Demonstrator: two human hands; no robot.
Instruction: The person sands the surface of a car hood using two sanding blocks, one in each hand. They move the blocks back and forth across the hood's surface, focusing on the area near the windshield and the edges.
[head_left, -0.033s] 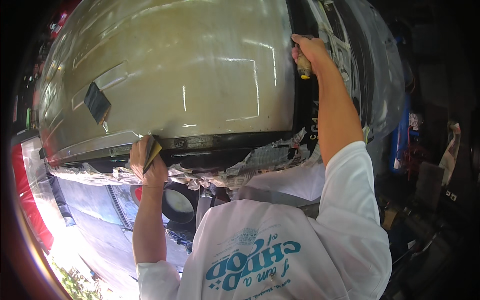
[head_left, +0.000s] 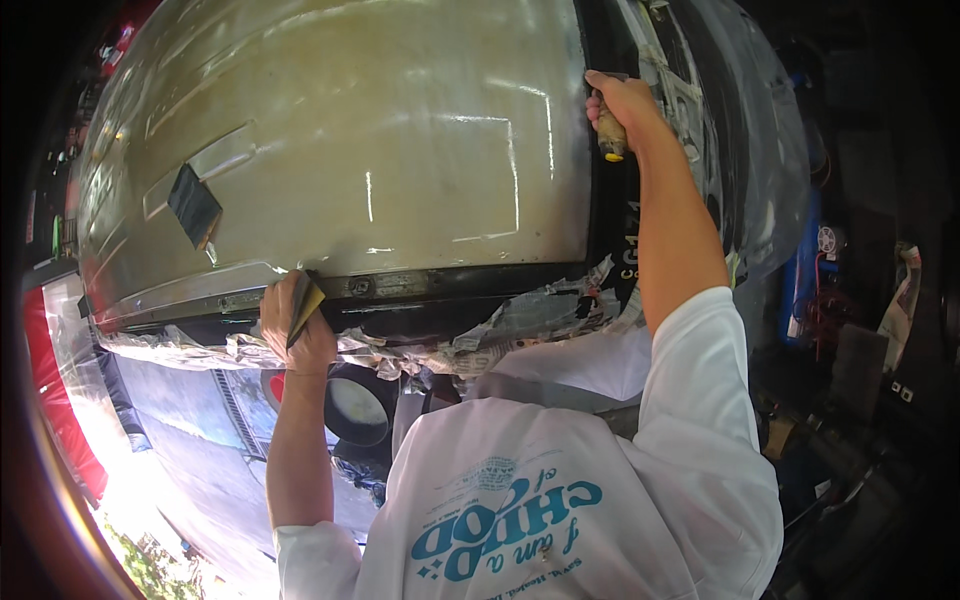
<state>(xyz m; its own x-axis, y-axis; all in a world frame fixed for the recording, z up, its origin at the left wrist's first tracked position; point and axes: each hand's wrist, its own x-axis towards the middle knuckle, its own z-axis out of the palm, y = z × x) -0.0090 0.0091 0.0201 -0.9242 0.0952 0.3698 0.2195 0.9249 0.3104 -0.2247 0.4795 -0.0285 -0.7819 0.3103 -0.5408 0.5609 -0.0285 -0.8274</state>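
Observation:
My left hand [head_left: 297, 325] is closed at the near edge of a car roof [head_left: 400, 180] with a bare, greenish-beige sheen. It grips a folded piece of sandpaper [head_left: 306, 308], dark on one face and tan on the other. At the far right edge of the roof, my right hand [head_left: 625, 103] is wrapped round a worn, light-brown handle [head_left: 611, 135] with a yellow end. The head of that tool lies hidden beyond my fingers, so its kind cannot be told. A dark square sheet [head_left: 194, 207] rests on the roof at left.
Torn newspaper masking [head_left: 520, 320] hangs along the near black roof channel [head_left: 420, 285]. Clear plastic sheeting [head_left: 765, 150] covers the right side. Below stands a wheel or round dark-rimmed thing [head_left: 357, 412]. A blue upright part [head_left: 803, 260] and cables are at right.
My right hand and its tool have shifted very slightly to the right and toward me. The left hand stays where it was.

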